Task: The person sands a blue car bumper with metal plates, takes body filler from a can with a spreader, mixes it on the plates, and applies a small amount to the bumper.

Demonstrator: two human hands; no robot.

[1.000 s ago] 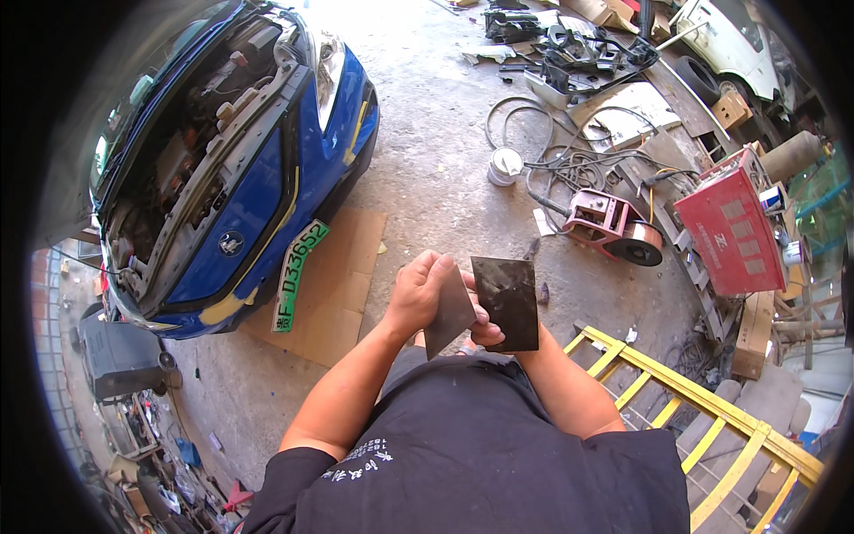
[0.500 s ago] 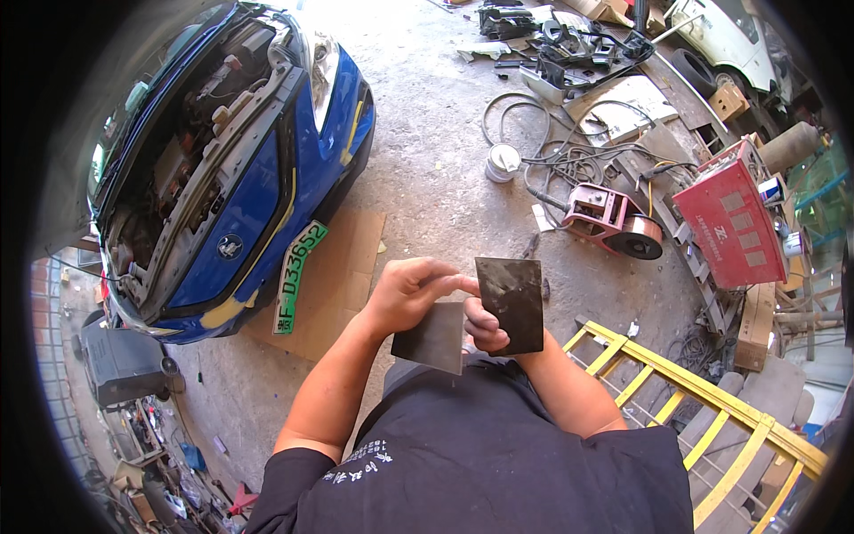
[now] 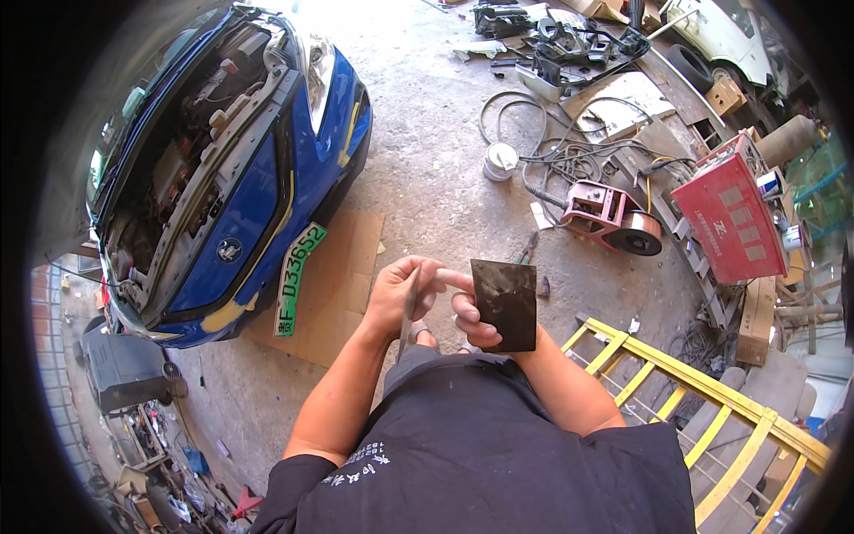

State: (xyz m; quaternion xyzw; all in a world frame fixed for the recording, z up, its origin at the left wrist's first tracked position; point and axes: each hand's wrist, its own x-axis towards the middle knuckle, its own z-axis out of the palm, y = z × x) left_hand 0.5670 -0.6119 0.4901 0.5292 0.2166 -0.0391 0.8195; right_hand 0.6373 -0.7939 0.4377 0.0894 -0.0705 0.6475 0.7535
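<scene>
- Head view, left hand [image 3: 391, 292]: partly closed, fingers bent, thin grey sheet [image 3: 408, 319] in its grip.
- Thin grey sheet: seen nearly edge-on, standing steep, along right side of left hand, lower end hanging below it toward the body.
- Right hand [image 3: 478, 331]: fingers curled at left edge of dark rectangular plate [image 3: 507, 305], holding it; thumb and palm mostly hidden, exact grip can't tell.
- Dark rectangular plate: broad face up to camera, covers much of right hand, sticks out above and right of visible fingers; smudgy surface.
- Hands near each other, sheet and plate apart; one finger spans the gap to the plate's left edge, can't tell whose.
- Left of left hand: cardboard [image 3: 342, 298] on floor, then blue car [image 3: 253, 209], hood up, green number plate [image 3: 296, 278] at front.
- Ahead of right hand: white-topped can [image 3: 500, 163], coiled cables [image 3: 574, 160].
- Ahead and right of right hand: pinkish wire feeder [image 3: 614, 215] with spool, red machine [image 3: 729, 209] farther right.
- Right of right hand, toward the body: yellow frame [image 3: 673, 377] with rungs.
- Below both hands: black shirt [image 3: 498, 436].
</scene>
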